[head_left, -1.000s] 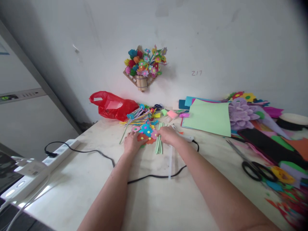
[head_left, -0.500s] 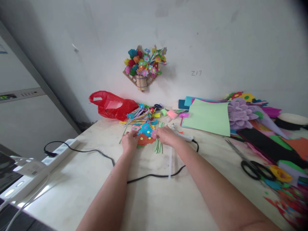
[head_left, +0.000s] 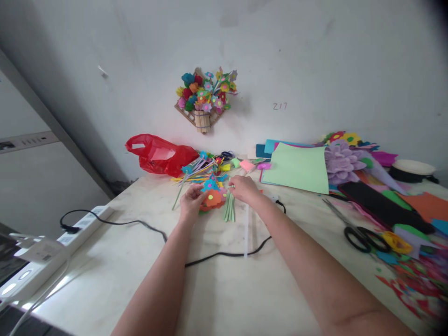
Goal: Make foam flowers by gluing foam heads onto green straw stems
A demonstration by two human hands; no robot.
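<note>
My left hand is closed, with thumb and fingers pinching the edge of a blue paper flower that has a pink dot. Beneath it lies a pile of orange flowers with yellow dots. My right hand is closed too, its fingertips on the end of a thin green paper stem. Just below that hand a bunch of green stems rests on the table. Behind the right wrist a white tool with a black cord is mostly hidden. A translucent stick lies nearer me.
Behind the flowers lie thin coloured strips and a red plastic bag. To the right are a green sheet, scissors, a phone and paper scraps. A power strip runs along the left edge. A flower basket hangs on the wall.
My left hand has come up slightly with the blue flower, showing more of the orange flower below. My right hand has lifted off the bunch of stems with one stem end between its fingers.
</note>
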